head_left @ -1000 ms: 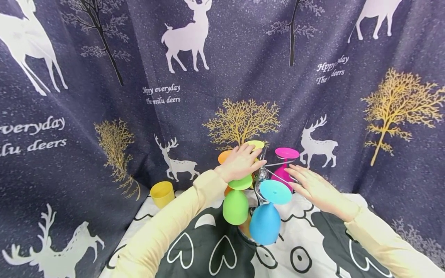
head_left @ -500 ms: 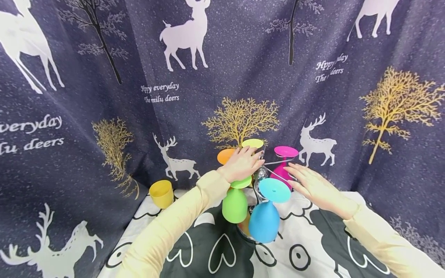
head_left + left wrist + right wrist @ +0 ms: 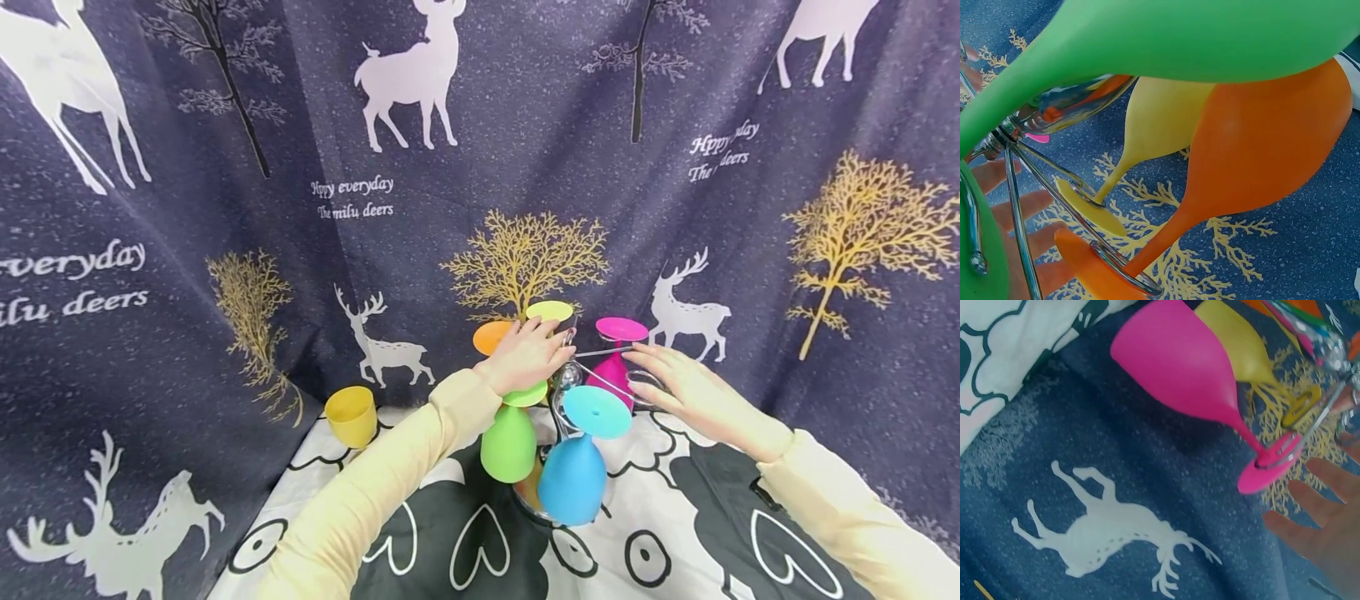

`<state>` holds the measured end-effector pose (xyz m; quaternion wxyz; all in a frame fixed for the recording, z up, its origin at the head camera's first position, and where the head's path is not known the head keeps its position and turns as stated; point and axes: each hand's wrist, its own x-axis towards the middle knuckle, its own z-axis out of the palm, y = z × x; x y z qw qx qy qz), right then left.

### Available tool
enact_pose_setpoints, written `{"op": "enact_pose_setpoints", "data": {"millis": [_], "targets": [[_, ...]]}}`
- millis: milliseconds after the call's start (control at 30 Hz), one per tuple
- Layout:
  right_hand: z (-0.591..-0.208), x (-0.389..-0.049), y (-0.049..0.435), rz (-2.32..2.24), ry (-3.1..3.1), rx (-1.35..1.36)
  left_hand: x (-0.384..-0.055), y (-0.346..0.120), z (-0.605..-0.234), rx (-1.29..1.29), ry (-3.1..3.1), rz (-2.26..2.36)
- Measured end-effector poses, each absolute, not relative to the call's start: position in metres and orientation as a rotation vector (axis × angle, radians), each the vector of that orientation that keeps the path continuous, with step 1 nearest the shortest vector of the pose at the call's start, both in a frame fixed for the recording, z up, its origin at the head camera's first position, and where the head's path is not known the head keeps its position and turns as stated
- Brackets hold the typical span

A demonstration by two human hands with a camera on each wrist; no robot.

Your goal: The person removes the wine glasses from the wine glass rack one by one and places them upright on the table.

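Note:
A metal wire stemware rack (image 3: 568, 377) holds several coloured goblets upside down by their bases. Blue (image 3: 572, 483) and green (image 3: 508, 450) goblets hang at the front. Behind are a pink goblet (image 3: 611, 371), an orange goblet (image 3: 1266, 144) and a yellow goblet (image 3: 1160, 122). My left hand (image 3: 528, 354) lies over the rack's left side with extended fingers, among the green, orange and yellow bases; contact cannot be made out. To the right, my right hand (image 3: 693, 392) spreads its fingers near the pink base. In the right wrist view its fingers (image 3: 1300, 537) hold nothing.
A yellow cup (image 3: 351, 417) stands at the back left of the surface, near my left forearm. A black-and-white cartoon cloth (image 3: 645, 558) covers the surface. Dark blue fabric (image 3: 420, 250) printed with deer and trees hangs behind and at the sides.
My right hand has shifted slightly to the right and up, a little away from the blue goblet. My left hand stays over the rack; the goblets keep their places.

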<state>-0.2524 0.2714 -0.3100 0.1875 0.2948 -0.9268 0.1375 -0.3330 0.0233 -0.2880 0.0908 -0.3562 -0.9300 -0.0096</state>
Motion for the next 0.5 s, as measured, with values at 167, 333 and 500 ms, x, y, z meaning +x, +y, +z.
{"op": "enact_pose_setpoints", "data": {"millis": [167,333,500], "targets": [[-0.297,-0.261,0.274,0.379,-2.574,0.798,-0.332,0.023,-0.287,-1.06,-2.767,-0.033],[-0.288,-0.273,0.271,0.384,-2.617,0.752,-0.332,0.022,-0.287,-1.055,-2.769,-0.032],[-0.282,-0.287,0.266,0.383,-2.679,0.712,-0.332,0.023,-0.288,-1.059,-2.759,-0.024]]}}
